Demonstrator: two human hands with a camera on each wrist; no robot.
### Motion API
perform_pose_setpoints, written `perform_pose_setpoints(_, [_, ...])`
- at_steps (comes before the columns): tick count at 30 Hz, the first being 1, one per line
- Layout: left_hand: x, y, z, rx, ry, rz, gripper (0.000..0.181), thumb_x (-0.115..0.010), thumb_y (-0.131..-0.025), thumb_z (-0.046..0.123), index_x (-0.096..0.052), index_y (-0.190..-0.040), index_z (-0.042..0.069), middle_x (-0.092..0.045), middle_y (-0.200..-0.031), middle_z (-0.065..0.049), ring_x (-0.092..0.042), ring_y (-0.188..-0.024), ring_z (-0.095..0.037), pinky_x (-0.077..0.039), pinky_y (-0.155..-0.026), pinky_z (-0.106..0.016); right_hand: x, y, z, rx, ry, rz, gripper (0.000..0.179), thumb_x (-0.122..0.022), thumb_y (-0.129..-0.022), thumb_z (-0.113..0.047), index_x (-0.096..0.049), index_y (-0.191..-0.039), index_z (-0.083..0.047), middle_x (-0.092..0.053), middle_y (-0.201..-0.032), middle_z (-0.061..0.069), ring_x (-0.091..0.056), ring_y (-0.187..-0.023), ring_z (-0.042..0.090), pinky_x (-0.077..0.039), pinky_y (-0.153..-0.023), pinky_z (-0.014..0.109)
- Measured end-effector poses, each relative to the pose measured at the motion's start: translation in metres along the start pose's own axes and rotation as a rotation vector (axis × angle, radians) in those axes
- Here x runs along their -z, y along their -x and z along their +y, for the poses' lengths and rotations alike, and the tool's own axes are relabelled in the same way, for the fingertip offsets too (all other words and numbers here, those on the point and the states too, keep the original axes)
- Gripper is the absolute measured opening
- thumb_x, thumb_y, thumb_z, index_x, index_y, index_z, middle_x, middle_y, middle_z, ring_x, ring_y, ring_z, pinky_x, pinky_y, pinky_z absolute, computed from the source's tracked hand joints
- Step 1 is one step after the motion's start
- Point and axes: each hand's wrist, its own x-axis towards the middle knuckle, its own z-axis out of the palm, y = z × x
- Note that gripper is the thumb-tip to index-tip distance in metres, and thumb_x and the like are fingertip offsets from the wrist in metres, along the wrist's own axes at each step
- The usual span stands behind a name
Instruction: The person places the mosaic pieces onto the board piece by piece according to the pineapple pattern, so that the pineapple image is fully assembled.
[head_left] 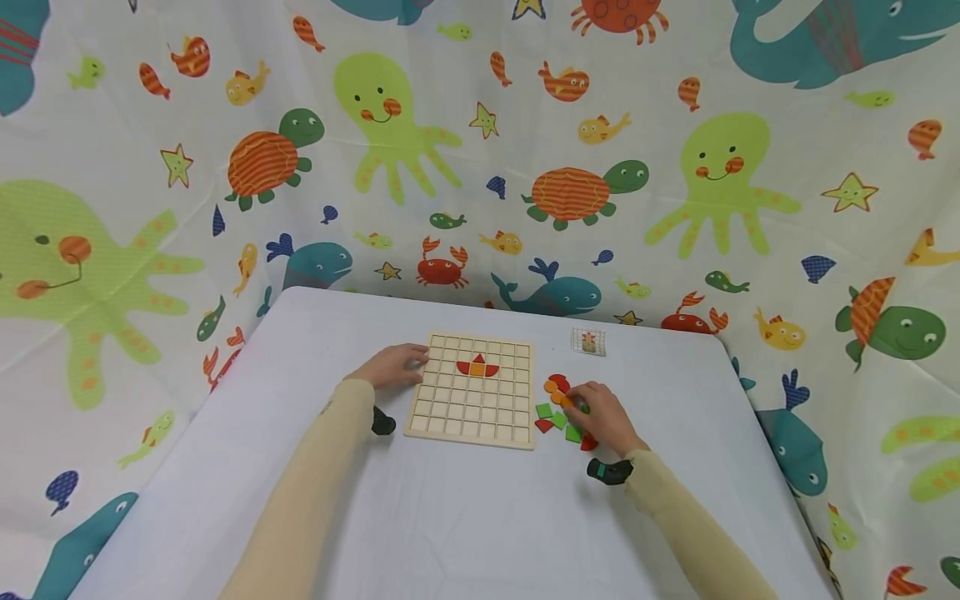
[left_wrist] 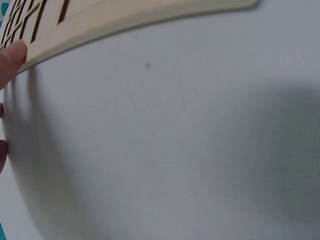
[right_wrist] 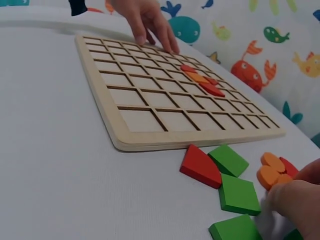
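A square wooden grid board [head_left: 470,444] lies flat on the table. Red pieces [head_left: 491,370] flank one orange square [head_left: 477,369] in its upper middle cells, with a red triangle above. My left hand [head_left: 393,367] rests at the board's left edge, its thumb [left_wrist: 16,52] touching the rim in the left wrist view. To the right of the board, my right hand [head_left: 602,414] reaches into the loose pieces. Its thumb and forefinger pinch a small orange piece [right_wrist: 284,178] beside two orange rounds [right_wrist: 272,161]. The palm hides part of the pile.
Green squares [right_wrist: 239,194] and a red quarter-round [right_wrist: 201,166] lie close to the board's right edge. A small gridded picture card [head_left: 588,342] lies farther back on the white table [head_left: 480,517]. Behind the table hangs a cloth [head_left: 465,75] printed with sea animals.
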Motion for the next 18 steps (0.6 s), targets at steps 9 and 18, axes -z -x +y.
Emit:
perform_pose_setpoints(9, [0.000,0.002,0.001,0.002,0.001,0.007,0.047,-0.072,-0.090,0.018,-0.060,-0.133,0.002,-0.044,-0.150,-0.012,-0.033,-0.142,-0.034,-0.027,-0.119,-0.047,0.000,-0.008,-0.004,0.027,-0.049,0.054,0.033,-0.072,-0.090,-0.023,-0.067,-0.118,-0.006,-0.063,-0.114,0.008,-0.053,-0.107,0.025,-0.051,-0.098,0.044])
perform_pose_setpoints(18, [-0.001,0.001,0.000,-0.010,0.001,0.004,0.047,-0.071,-0.090,0.018,-0.060,-0.132,0.002,-0.043,-0.150,-0.012,-0.032,-0.142,-0.034,-0.026,-0.119,-0.047,-0.008,-0.023,-0.025,0.061,-0.087,0.067,0.035,-0.073,-0.089,-0.026,-0.069,-0.116,-0.005,-0.063,-0.109,0.008,-0.052,-0.102,0.025,-0.053,-0.093,0.042])
